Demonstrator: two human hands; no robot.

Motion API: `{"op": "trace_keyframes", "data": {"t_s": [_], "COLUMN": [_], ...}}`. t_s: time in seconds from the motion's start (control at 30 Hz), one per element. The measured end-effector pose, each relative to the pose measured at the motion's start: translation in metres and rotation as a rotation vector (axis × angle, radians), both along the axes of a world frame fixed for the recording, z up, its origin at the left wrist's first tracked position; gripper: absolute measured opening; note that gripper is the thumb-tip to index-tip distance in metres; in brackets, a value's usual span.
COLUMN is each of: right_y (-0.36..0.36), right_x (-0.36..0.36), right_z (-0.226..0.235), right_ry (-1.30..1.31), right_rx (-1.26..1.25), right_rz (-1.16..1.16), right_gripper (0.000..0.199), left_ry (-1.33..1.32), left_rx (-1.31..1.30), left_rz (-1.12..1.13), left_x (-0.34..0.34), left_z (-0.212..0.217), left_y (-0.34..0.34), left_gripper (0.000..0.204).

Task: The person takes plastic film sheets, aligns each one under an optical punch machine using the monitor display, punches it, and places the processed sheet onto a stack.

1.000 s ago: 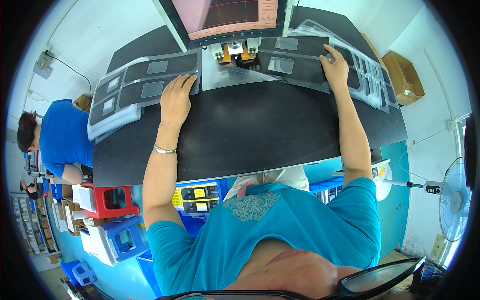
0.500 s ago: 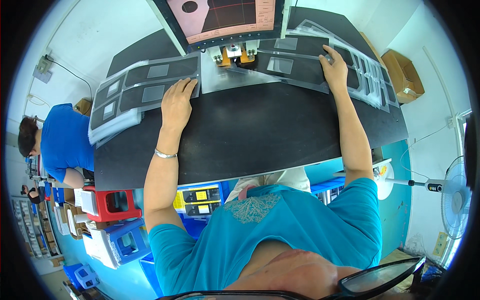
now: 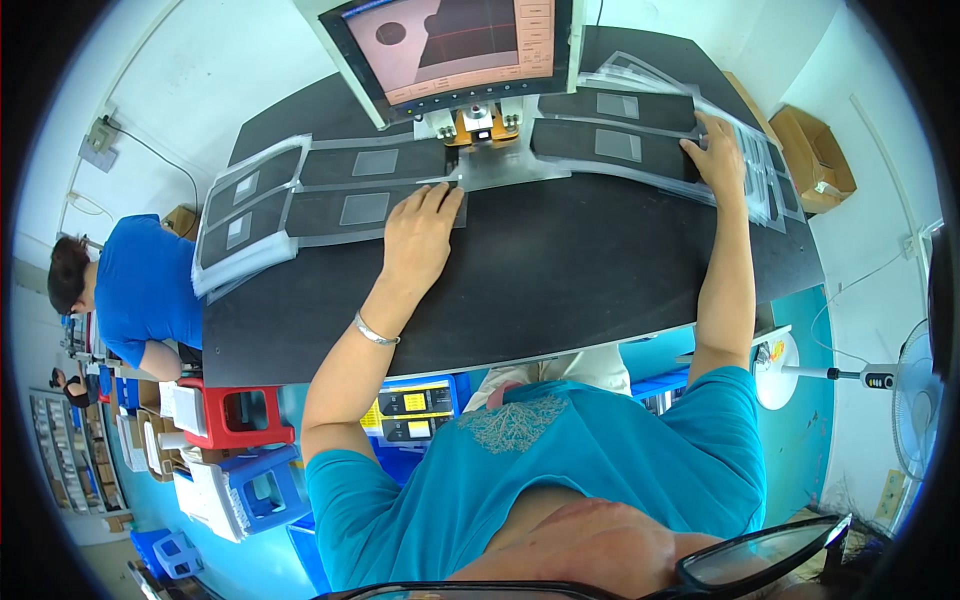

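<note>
My left hand (image 3: 422,232) lies palm down over the near right corner of a dark film sheet (image 3: 330,165) with clear borders and small pale rectangular windows. Its fingers are stretched out flat, close together; the thumb is hard to make out. At the right end of a similar film sheet (image 3: 570,142), my right hand (image 3: 722,160) rests with thumb and fingertips apart on its edge. Between the two sheets stands a small fixture (image 3: 480,125) with orange and metal parts, above a bare metal plate (image 3: 500,170).
A monitor (image 3: 450,50) stands behind the fixture. Stacked clear-edged sheets (image 3: 235,262) lie at the table's left, more sheets (image 3: 765,190) at its right. A co-worker in blue (image 3: 145,290) sits left. Stools (image 3: 235,415), a cardboard box (image 3: 812,165) and a fan (image 3: 912,400) stand around the black table (image 3: 560,270).
Both hands have moved right, and the sheet under each has slid right with it. The left sheet's end now reaches closer to the fixture. The picture on the monitor has shifted.
</note>
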State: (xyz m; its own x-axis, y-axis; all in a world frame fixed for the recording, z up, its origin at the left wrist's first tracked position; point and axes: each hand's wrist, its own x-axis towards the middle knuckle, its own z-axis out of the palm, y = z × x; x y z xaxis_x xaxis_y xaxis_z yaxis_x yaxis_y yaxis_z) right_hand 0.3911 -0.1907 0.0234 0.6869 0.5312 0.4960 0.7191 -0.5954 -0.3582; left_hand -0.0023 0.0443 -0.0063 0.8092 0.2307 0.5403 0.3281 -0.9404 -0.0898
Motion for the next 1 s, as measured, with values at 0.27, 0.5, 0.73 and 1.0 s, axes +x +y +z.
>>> {"op": "trace_keyframes", "data": {"t_s": [0.27,0.5,0.73,1.0], "right_y": [0.047,0.069,0.064,0.063], "right_x": [-0.042,-0.075,-0.072,-0.070], "right_z": [-0.025,-0.037,-0.033,-0.032], "right_ry": [-0.212,-0.279,-0.206,-0.196], "right_rx": [0.118,-0.018,-0.068,-0.082], "right_rz": [0.372,0.475,0.475,0.482], "right_gripper": [0.045,0.040,0.039,0.040], "left_ry": [0.048,0.039,0.054,0.061], "left_rx": [-0.024,0.019,0.042,-0.014], "left_rz": [-0.070,-0.108,-0.099,-0.123], "left_x": [0.008,0.017,0.017,0.011], "left_z": [0.003,0.001,0.001,0.000], "left_y": [-0.026,-0.030,-0.031,-0.033], "left_gripper": [0.041,0.041,0.042,0.050]}}
